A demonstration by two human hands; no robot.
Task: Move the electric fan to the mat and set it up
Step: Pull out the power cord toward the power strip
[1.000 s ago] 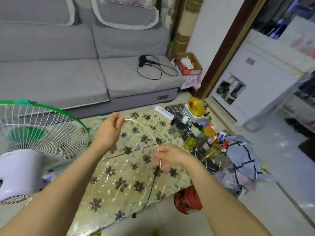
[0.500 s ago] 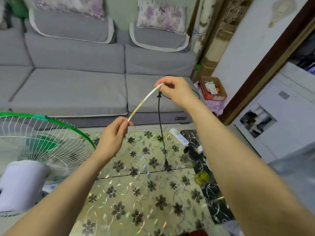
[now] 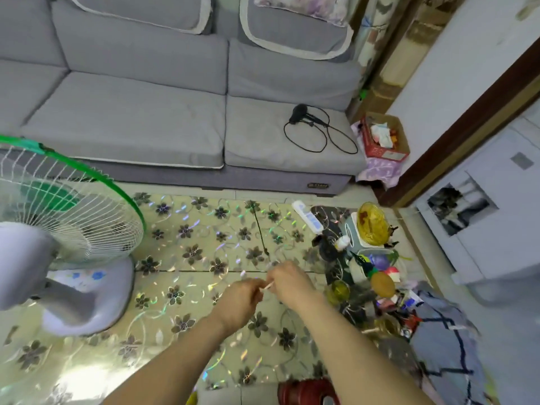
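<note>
The electric fan (image 3: 58, 229), white with a green-rimmed grille and green blades, stands on its round base on the flowered mat (image 3: 204, 317) at the left. Over the middle of the mat my left hand (image 3: 239, 299) and my right hand (image 3: 287, 283) are close together. Both pinch a short stretch of the fan's white cord (image 3: 267, 286) that shows between them. The rest of the cord is hidden by my hands. A white power strip (image 3: 308, 219) lies at the mat's far right edge.
A grey sofa (image 3: 175, 112) runs along the back with a black hair dryer (image 3: 301, 114) and its cable on the seat. Cluttered bottles, a bowl and toys (image 3: 371, 258) crowd the mat's right side. A red stool (image 3: 306, 393) sits near the bottom edge.
My right hand came down from in front of the sofa to meet my left hand low over the mat. The long stretch of cord between them has shrunk to a short piece.
</note>
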